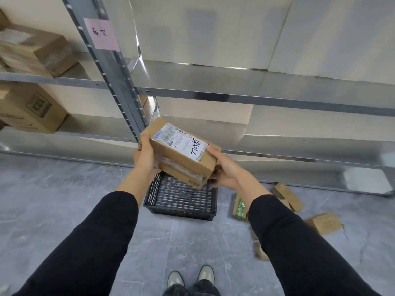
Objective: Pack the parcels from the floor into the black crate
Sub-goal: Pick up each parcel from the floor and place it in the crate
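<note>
I hold a brown cardboard parcel [181, 152] with a white shipping label in the air, tilted, above the black crate [181, 201]. My left hand [146, 155] grips its left end and my right hand [224, 170] grips its right end, fingers curled under the box. The crate stands on the grey floor below the parcel; the part of its mesh bottom that I can see holds nothing. Several more brown parcels lie on the floor to the right, among them one with green print [239, 207], one near the shelf [287, 195] and one further right [326, 223].
Metal shelving [235, 92] runs across the back, close behind the crate, with an upright post [113, 82] carrying a pink note. Cardboard boxes [32, 52] sit on the left shelves. My feet [190, 278] stand on the grey tile floor in front of the crate.
</note>
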